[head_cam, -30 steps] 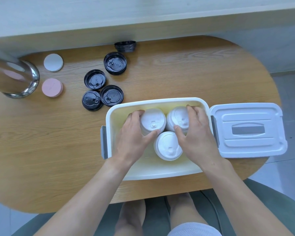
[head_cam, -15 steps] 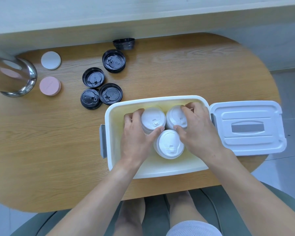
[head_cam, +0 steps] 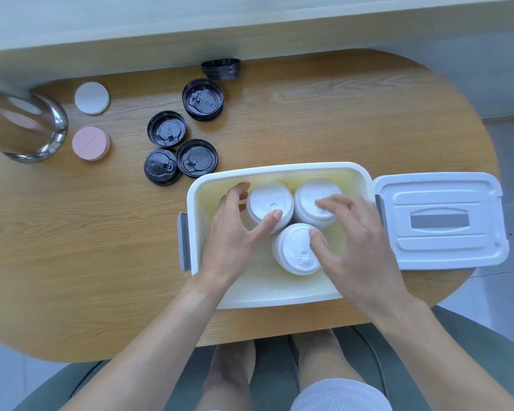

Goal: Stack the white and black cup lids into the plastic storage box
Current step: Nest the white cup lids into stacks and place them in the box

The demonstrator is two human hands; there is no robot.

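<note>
Your left hand (head_cam: 235,235) sits inside the plastic storage box (head_cam: 279,298) with its fingers spread and loosely curved round the far-left white stack (head_cam: 267,203), thumb tip resting on that stack's near edge; it looks more like steadying than a firm grip. Your right hand (head_cam: 353,241) is blurred, fingers parted and relaxed over the far-right white stack (head_cam: 312,197) and the near white stack (head_cam: 294,250). I cannot tell whether it actually touches them, and it holds nothing.

Judging by their look, these lids are thin moulded plastic — very light, a little springy, smooth enough to slip. They nest, so a stack should move as one if you take it by the rim from the sides, thumb against fingers. Squeeze gently; hard pressure could buckle a rim or topple a column.

The count: three white stacks stand in the box, two far and one near, touching one another. How many lids each holds cannot be seen from above. Out on the worktop (head_cam: 339,120), far and left of the box, lie four black lids (head_cam: 166,129) singly, two of them touching, plus one black stack (head_cam: 221,68) at the far edge. The box lid (head_cam: 439,221) lies just right of the box. Further left sit a white disc (head_cam: 91,97), a pink disc (head_cam: 91,143) and one metal vessel (head_cam: 27,129).
</note>
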